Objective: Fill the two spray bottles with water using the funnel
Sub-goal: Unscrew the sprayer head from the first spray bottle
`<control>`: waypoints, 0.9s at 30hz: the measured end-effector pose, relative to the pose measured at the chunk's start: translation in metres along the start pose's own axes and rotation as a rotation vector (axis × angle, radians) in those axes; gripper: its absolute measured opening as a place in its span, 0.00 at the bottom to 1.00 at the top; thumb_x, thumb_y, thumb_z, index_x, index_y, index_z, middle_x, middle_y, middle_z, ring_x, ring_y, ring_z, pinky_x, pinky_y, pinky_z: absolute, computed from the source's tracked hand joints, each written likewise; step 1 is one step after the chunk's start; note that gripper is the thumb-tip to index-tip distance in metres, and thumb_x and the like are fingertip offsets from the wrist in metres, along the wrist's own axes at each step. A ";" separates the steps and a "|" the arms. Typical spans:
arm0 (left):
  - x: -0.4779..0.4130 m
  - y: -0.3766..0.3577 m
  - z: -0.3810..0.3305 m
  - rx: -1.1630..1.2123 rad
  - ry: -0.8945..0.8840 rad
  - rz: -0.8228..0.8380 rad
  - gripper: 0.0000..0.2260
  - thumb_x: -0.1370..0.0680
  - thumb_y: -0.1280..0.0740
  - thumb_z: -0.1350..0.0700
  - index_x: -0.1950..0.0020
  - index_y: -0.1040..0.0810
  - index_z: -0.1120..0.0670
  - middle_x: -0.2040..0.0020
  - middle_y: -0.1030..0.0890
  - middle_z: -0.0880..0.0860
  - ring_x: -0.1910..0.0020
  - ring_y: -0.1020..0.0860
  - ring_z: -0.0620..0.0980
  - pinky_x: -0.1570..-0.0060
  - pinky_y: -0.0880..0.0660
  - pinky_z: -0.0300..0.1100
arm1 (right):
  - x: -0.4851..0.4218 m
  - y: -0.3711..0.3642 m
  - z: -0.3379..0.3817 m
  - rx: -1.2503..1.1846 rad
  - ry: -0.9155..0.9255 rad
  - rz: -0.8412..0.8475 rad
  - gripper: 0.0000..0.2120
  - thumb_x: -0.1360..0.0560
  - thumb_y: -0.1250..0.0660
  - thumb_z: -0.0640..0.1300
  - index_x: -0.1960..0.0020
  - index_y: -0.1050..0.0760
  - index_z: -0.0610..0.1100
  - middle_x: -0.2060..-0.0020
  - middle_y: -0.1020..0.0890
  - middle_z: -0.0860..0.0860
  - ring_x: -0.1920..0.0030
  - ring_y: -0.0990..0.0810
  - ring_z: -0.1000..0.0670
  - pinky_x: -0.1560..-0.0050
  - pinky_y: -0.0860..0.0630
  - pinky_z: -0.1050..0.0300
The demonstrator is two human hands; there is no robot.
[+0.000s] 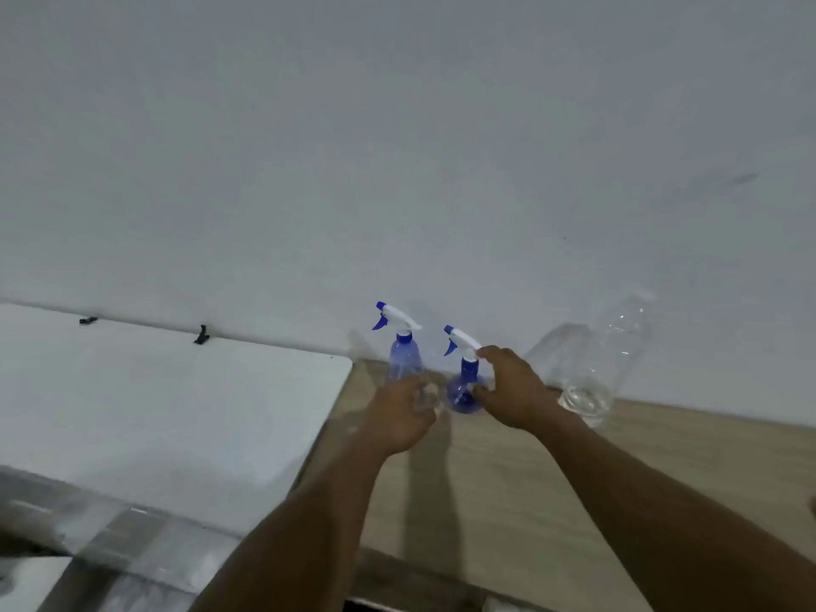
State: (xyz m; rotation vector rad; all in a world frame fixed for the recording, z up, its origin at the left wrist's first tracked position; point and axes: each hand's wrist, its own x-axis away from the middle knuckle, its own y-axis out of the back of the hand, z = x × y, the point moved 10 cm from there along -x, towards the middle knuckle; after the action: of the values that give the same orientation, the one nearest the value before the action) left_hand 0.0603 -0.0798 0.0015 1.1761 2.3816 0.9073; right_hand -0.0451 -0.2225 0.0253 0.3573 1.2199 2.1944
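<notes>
The left hand (404, 413) is curled around something clear and blurred at the base of the left spray bottle (404, 357); whether that is the bottle's own lower body or a separate clear object I cannot tell. The right hand (512, 390) is spread in a loose claw at the right spray bottle (464, 388), forefinger touching the back of its white trigger head and thumb at the right side of its rounded blue body; the grip does not look fully closed.

Both bottles stand on a wooden table (552, 479), at its far edge close to a pale wall (397, 148), the left one a little farther back than the right. Each has its long axis roughly vertical, the right one leaning slightly to the left. Their heads are still on, and both nozzles and blue triggers point to the left.

Just to the right of the right hand stands a large clear plastic bottle (605, 360), upright with its top leaning to the right, holding a shallow layer of water at the bottom. To the left of the wooden table lies a white table (176, 413), with two small black clips (202, 334) along its far edge.
</notes>
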 end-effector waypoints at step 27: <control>-0.071 -0.093 0.084 0.108 -0.034 0.159 0.18 0.32 0.24 0.51 0.45 0.24 0.49 0.47 0.21 0.49 0.50 0.22 0.47 0.46 0.23 0.46 | -0.039 -0.074 0.002 -0.031 -0.011 -0.161 0.16 0.24 0.29 0.43 0.38 0.28 0.43 0.49 0.23 0.48 0.53 0.22 0.48 0.54 0.23 0.53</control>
State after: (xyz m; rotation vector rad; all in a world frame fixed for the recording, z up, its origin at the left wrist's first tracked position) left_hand 0.0936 -0.1455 -0.1221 1.4280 2.3616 0.8078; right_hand 0.0140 -0.2157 -0.0342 0.2492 1.1659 2.0679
